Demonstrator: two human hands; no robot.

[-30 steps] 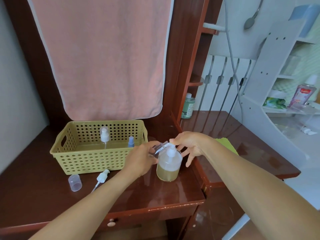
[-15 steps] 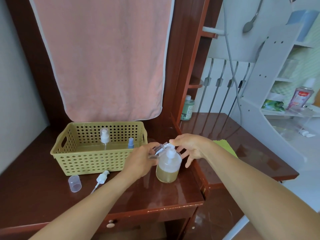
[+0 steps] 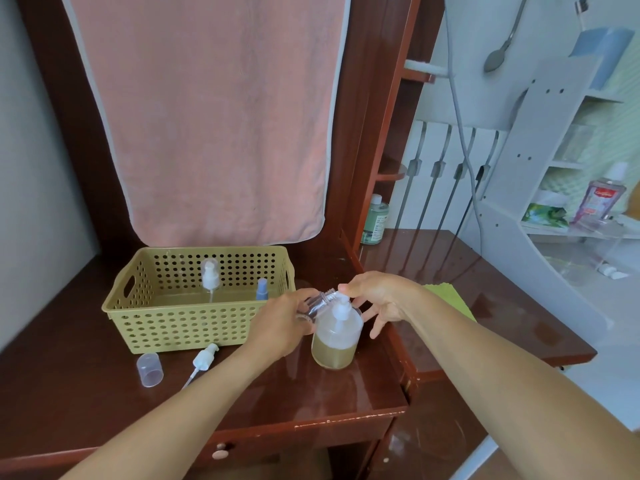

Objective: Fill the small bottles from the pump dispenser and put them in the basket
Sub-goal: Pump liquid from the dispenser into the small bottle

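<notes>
A clear pump dispenser, about a third full of yellowish liquid, stands on the dark wooden desk. My left hand holds a small clear bottle tilted, with its open threaded mouth at the pump's white nozzle. My right hand rests its index finger on the pump head, the other fingers spread. The yellow perforated basket stands to the left and holds a small bottle with a white pump top and a small blue-capped spray bottle.
A loose white pump top with its tube and a clear cap lie in front of the basket. A pink towel hangs behind. A green bottle stands at the back, a yellow-green cloth under my right forearm.
Almost nothing has changed; both hands stay at the dispenser with the small bottle held at the nozzle.
</notes>
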